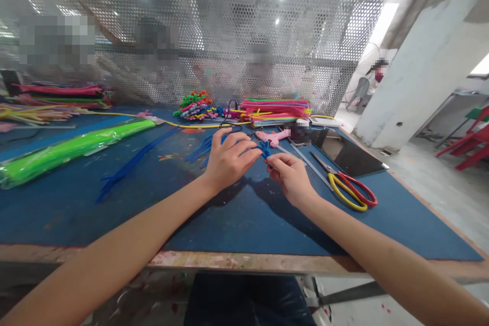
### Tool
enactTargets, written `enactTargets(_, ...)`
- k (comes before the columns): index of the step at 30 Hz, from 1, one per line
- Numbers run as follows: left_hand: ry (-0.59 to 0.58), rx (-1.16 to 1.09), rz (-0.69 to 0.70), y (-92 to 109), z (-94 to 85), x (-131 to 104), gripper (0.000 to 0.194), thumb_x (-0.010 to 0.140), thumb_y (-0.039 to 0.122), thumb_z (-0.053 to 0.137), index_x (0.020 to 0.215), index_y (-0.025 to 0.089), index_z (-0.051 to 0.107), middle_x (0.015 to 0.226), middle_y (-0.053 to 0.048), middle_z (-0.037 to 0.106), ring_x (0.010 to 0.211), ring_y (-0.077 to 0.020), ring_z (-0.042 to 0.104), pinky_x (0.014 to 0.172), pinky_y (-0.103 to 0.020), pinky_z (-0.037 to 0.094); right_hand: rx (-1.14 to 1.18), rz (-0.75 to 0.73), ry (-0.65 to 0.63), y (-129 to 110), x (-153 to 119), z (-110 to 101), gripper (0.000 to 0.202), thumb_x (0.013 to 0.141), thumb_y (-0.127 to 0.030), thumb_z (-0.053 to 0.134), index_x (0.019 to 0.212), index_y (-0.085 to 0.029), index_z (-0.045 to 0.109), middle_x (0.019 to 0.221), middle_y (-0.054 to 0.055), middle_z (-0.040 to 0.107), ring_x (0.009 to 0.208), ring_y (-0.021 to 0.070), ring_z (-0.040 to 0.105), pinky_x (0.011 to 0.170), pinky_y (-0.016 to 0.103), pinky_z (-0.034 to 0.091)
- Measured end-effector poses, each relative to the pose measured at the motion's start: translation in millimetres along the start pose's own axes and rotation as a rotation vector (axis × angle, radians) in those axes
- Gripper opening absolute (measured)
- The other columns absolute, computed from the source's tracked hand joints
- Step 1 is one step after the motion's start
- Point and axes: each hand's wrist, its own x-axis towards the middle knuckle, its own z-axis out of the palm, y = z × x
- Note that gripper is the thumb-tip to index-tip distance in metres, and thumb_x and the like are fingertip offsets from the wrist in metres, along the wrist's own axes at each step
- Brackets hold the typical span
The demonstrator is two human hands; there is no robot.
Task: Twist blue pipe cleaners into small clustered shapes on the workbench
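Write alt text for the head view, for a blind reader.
The right hand pinches a blue fuzzy piece above a blue-topped table, the left hand at its other side. Red-and-yellow-handled scissors lie to the right, a pink glue gun beyond the hands, a plastic-wrapped green bundle to the left.

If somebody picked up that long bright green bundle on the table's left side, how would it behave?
The green bundle would probably feel slippery, since its clear wrapper shows shiny glints. Being long and slim, it might sag if lifted by one end. It seems unlikely to tip, as it already lies flat on the blue tabletop.
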Motion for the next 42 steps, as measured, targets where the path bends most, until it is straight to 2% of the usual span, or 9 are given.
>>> enactTargets(6, -0.079, -0.1, -0.13, 4.0, 2.3, 0.7, 0.016, 0.076, 0.028, 0.058, 0.084, 0.032, 0.07, 0.088, -0.002, 0.07, 0.102, -0.0241, 0.054, 0.107, -0.047, 0.005, 0.008, 0.022, 0.007, -0.8, -1.5, 1.5, 0.018, 0.06, -0.031, 0.069, 0.061, -0.015, 0.062, 0.051, -0.003, 0.053, 0.042, 0.0056, 0.037, 0.044, 0.022, 0.027)
enactTargets(11, 0.009, -0.034, -0.158, 9.6, 8.1, -0.2, 0.013, 0.075, 0.027, 0.058, 0.077, 0.027, 0.071, 0.079, -0.003, 0.07, 0.085, -0.0217, 0.059, 0.1, -0.043, 0.023, -0.115, -0.046, -0.003, 2.6, -0.2, -0.9, 0.019, 0.064, -0.033, 0.065, 0.063, -0.015, 0.061, 0.051, -0.003, 0.053, 0.043, 0.0066, 0.038, 0.044, 0.022, 0.028)
enactTargets(14, 0.069, -0.319, -0.412, 17.2, 15.3, -1.6, 0.011, 0.072, 0.027, 0.06, 0.067, 0.021, 0.068, 0.068, -0.002, 0.067, 0.068, -0.0172, 0.057, 0.077, -0.032, 0.039, -0.327, -0.152, 0.001, 3.0, -0.4, -1.9, 0.019, 0.068, -0.034, 0.061, 0.064, -0.016, 0.061, 0.053, -0.002, 0.053, 0.046, 0.0087, 0.041, 0.046, 0.023, 0.031)
enactTargets(17, 0.088, -0.8, -0.774, 26.0, 23.2, -3.1, 0.011, 0.066, 0.028, 0.064, 0.063, 0.017, 0.065, 0.049, 0.003, 0.054, 0.046, -0.0099, 0.043, 0.049, -0.023, 0.032, -0.496, -0.262, 0.007, 1.1, -2.6, -1.5, 0.019, 0.072, -0.032, 0.058, 0.063, -0.016, 0.06, 0.054, -0.002, 0.053, 0.049, 0.0095, 0.042, 0.048, 0.023, 0.032)
enactTargets(22, 0.167, -1.248, -1.069, 35.1, 27.2, -3.9, 0.018, 0.057, 0.026, 0.075, 0.069, 0.015, 0.067, 0.058, 0.003, 0.055, 0.055, -0.0071, 0.047, 0.048, -0.018, 0.033, -0.494, -0.299, -0.002, -1.0, -3.0, -1.3, 0.017, 0.075, -0.032, 0.055, 0.066, -0.018, 0.057, 0.058, -0.003, 0.051, 0.054, 0.0102, 0.045, 0.053, 0.023, 0.036)
enactTargets(26, 0.121, -1.28, -1.062, 32.8, 25.1, -3.0, 0.025, 0.055, 0.03, 0.079, 0.073, 0.016, 0.07, 0.069, 0.0, 0.063, 0.06, -0.0077, 0.052, 0.053, -0.019, 0.037, -0.175, -0.094, -0.1, -3.1, -1.4, -0.6, 0.019, 0.072, -0.039, 0.06, 0.072, -0.02, 0.054, 0.07, -0.003, 0.056, 0.066, 0.012, 0.055, 0.062, 0.025, 0.046)
enactTargets(30, 0.058, -1.329, -1.014, 23.9, 26.1, -2.8, 0.029, 0.054, 0.03, 0.081, 0.076, 0.016, 0.069, 0.063, 0.001, 0.062, 0.056, -0.0081, 0.053, 0.052, -0.021, 0.037, 0.078, 0.153, -0.206, -5.8, -2.6, 0.1, 0.029, 0.065, -0.041, 0.068, 0.075, -0.021, 0.05, 0.065, -0.005, 0.057, 0.052, 0.0082, 0.053, 0.056, 0.024, 0.046)
enactTargets(35, -0.065, -1.39, -0.956, 17.0, 26.8, -2.5, 0.033, 0.057, 0.031, 0.08, 0.086, 0.018, 0.069, 0.069, 0.0, 0.063, 0.06, -0.0108, 0.057, 0.056, -0.023, 0.039, 0.15, 0.156, -0.252, -5.4, -2.3, -1.8, 0.027, 0.067, -0.038, 0.07, 0.075, -0.019, 0.053, 0.058, -0.007, 0.053, 0.044, 0.0031, 0.039, 0.05, 0.019, 0.04)
enactTargets(42, -0.116, -1.397, -0.869, 13.9, 24.7, -2.9, 0.034, 0.057, 0.034, 0.08, 0.086, 0.018, 0.072, 0.076, -0.001, 0.066, 0.059, -0.0094, 0.056, 0.061, -0.025, 0.041, 0.128, 0.142, -0.275, -6.7, -3.6, -1.4, 0.026, 0.066, -0.037, 0.072, 0.07, -0.017, 0.055, 0.056, -0.007, 0.053, 0.043, 0.0026, 0.037, 0.049, 0.02, 0.038)
